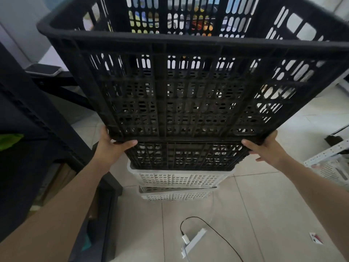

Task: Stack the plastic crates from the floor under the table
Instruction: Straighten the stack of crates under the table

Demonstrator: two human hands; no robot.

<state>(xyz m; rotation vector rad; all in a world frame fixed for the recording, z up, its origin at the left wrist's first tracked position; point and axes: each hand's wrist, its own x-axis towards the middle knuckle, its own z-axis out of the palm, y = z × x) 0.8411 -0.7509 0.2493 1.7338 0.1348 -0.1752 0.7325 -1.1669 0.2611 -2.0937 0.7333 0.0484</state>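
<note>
A large black slotted plastic crate (188, 87) fills the upper view, tilted with its open top away from me. My left hand (111, 146) grips its near bottom-left corner and my right hand (264, 148) grips its near bottom-right corner. Right under it stands a stack on the floor: another black crate (185, 156) on top, a white crate (179, 178) below it, and a second white crate (175, 195) at the bottom. The held crate's near edge touches or hovers just over the stack's top; I cannot tell which.
A dark table or shelf frame (37, 114) stands at the left, with boxes under it. On the tiled floor lie a white power strip (192, 241) with a black cable (217, 235) and a small card (315, 238). White metal racking (330, 159) lies at the right.
</note>
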